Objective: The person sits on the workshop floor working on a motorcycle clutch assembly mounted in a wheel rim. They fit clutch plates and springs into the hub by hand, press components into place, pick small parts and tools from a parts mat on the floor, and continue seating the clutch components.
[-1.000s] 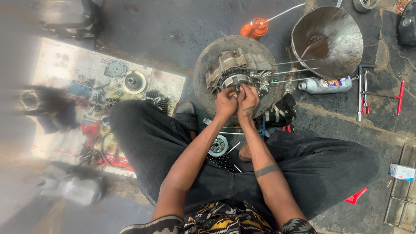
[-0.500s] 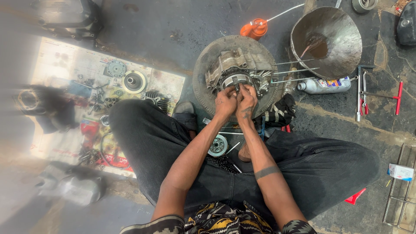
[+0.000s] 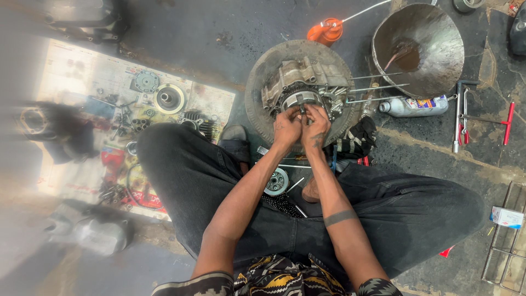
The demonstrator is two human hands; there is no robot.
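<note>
engine case: a grimy metal engine case point(image 3: 304, 82) sits in a round, shallow pan point(image 3: 257, 104) on the dark floor, right in front of the person's crossed legs. Long studs stick out of it toward the big metal bowl.
clutch part: a round toothed ring point(image 3: 298, 98) on the near face of the case, right under both hands, so basically at the fingertips.
left hand: the left hand point(image 3: 287, 127) is bunched up at the ring's near edge, fingers point(image 3: 290, 112) curled and pressed close together, pinching something small there. Too small to tell what it is.
right hand: the right hand point(image 3: 316, 127) sits touching the left one, fingers point(image 3: 313, 111) also drawn tight together on the same spot at the middle of the ring. Neither hand is spread at all.
around the pan: a big dented metal bowl point(image 3: 438, 71) with a little brownish liquid lies beyond the pan to the right, an orange oil can point(image 3: 326, 31) with a long spout sits behind it, and a plastic bottle point(image 3: 408, 106) lies on its side just beside the bowl.
floor, right side: a T-handle wrench point(image 3: 459, 118) and a red-handled tool point(image 3: 508, 121) lie near the bottle.
floor, left side: a printed sheet point(image 3: 76, 71) is covered with loose parts, including a round hub piece point(image 3: 169, 98).
between the legs: a small gear-like disc point(image 3: 277, 182) lies on the floor under the forearms.
</note>
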